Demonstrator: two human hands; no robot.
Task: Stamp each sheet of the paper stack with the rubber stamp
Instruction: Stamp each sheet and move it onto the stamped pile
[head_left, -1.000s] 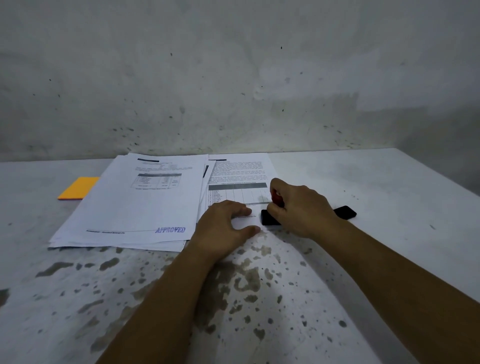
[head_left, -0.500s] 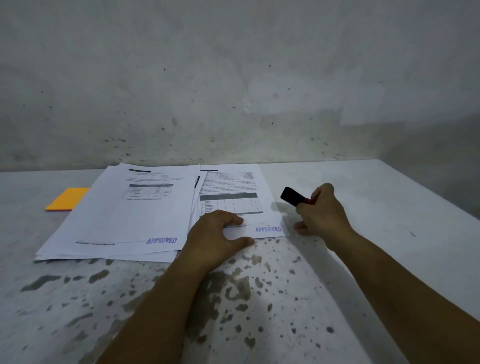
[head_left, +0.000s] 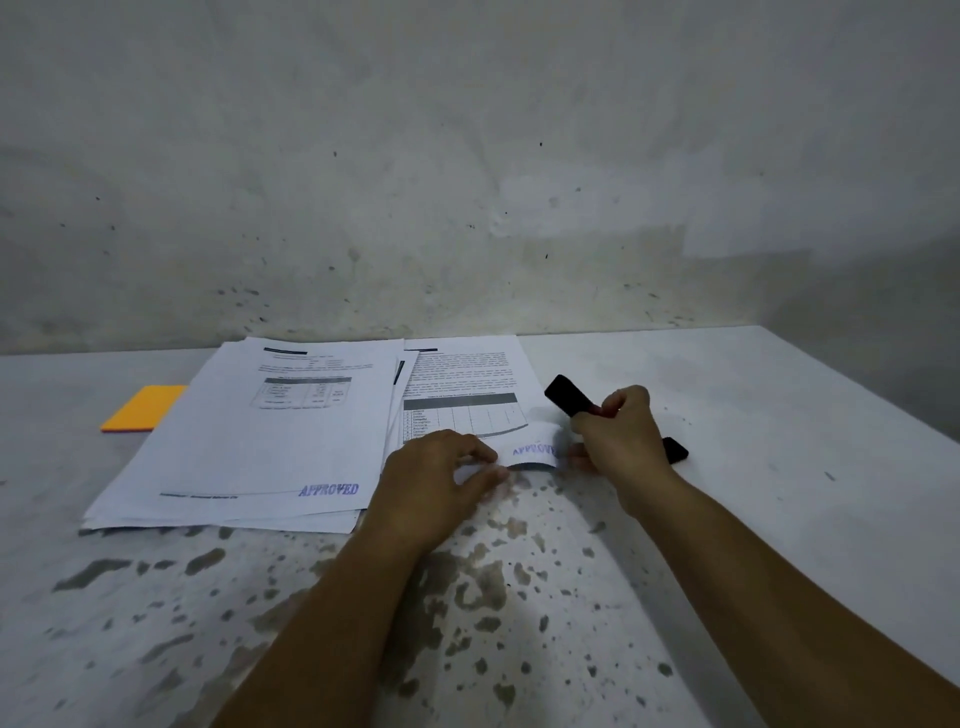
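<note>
- My left hand (head_left: 441, 467) pinches the freshly stamped white printed sheet (head_left: 467, 395) by its near edge, mid-frame.
- My right hand (head_left: 613, 436) grips the black rubber stamp (head_left: 569, 396) just right of that sheet; the done pile (head_left: 270, 436) lies left, so the left hand's closer.

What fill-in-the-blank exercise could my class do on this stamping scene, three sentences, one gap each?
1. The blue stamp mark on the right sheet reads ____.
2. The rubber stamp is held by the ____ hand.
3. The pad left of the stamped pile is ____ in colour.

Missing words: APPROVED; right; orange.
</note>
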